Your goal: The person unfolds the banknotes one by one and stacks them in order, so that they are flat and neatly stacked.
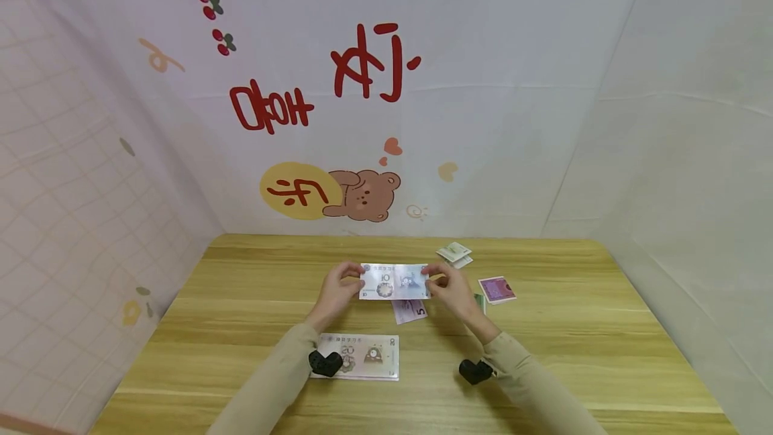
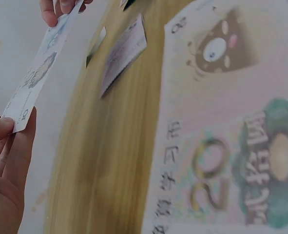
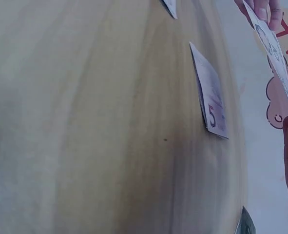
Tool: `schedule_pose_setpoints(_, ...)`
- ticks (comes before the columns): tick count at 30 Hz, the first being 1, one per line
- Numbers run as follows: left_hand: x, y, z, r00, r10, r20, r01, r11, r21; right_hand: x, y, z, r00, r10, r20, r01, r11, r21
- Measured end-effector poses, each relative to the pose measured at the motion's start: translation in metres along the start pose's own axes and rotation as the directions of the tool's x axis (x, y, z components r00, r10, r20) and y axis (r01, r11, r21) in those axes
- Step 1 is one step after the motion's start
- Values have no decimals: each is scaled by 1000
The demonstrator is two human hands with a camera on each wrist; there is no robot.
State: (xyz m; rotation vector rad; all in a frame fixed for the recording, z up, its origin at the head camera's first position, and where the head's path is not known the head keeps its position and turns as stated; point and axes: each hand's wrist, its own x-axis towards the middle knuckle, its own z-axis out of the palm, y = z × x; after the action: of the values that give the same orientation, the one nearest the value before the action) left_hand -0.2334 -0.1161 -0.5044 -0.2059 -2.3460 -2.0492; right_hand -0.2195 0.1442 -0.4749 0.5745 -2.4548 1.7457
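Observation:
A bluish play banknote marked 10 (image 1: 395, 282) is held up flat, stretched between both hands. My left hand (image 1: 338, 291) pinches its left end between thumb and fingers, as the left wrist view also shows. At the other end, the thumb and fingers of my right hand (image 1: 449, 293) grip the note's right edge. Under it on the table lies a purple note with a 5 (image 1: 410, 312), partly covered in the head view. A small pile of brownish-pink 20 notes (image 1: 380, 358) lies below the left hand, its left end hidden by the forearm and wrist camera.
Folded greenish notes (image 1: 454, 252) lie at the back of the wooden table (image 1: 561, 348). A magenta note (image 1: 498, 289) is on the right, and a green note (image 1: 480, 302) shows beside the right wrist. A printed white cloth (image 1: 501, 119) hangs behind.

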Motion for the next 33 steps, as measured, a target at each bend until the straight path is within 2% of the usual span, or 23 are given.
schedule_pose_setpoints(6, -6, -6, -6, 999, -20, 35, 20, 1000, 16, -6, 4, 6, 999, -29, 26, 29, 1000, -9)
schedule_pose_setpoints(11, -10, -12, -13, 995, -30, 91, 27, 999, 38, -12, 6, 12, 999, -23, 35, 25, 998, -49)
schedule_pose_setpoints(17, -15, -18, -22, 984, -46, 172, 43, 999, 20, -17, 10, 19, 997, 13, 77, -9, 999, -50)
schedule_pose_setpoints(22, -22, -21, -29, 973, -63, 224, 55, 998, 40, -21, 27, 27, 994, 11, 112, -9, 1000, -25)
schedule_pose_setpoints(28, -32, -22, -33, 964, -93, 247, 74, 994, 85, -27, 53, 36, 986, 78, 148, -70, 996, -61)
schedule_pose_setpoints(33, -41, -21, -40, 961, -108, 253, 88, 992, 88, -33, 52, 42, 980, 96, 174, -91, 995, -36)
